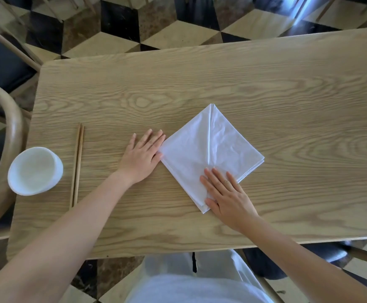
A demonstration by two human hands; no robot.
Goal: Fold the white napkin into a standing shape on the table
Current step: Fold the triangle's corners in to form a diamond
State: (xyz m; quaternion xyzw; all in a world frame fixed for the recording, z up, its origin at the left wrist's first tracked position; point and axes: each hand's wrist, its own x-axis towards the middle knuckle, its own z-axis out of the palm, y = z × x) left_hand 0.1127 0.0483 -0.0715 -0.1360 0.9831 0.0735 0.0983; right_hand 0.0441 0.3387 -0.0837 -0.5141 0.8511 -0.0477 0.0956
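The white napkin [202, 147] lies flat on the wooden table [287, 106], folded into a diamond with a crease running down its middle. My right hand [228, 193] presses flat on the napkin's near corner, fingers spread. My left hand [144, 155] rests flat on the table, its fingertips touching the napkin's left corner. Neither hand grips anything.
A white bowl [34, 171] stands near the table's left edge, with a pair of wooden chopsticks [77, 165] lying just right of it. A curved wooden chair back [12, 132] sits at the left. The floor beyond is checkered.
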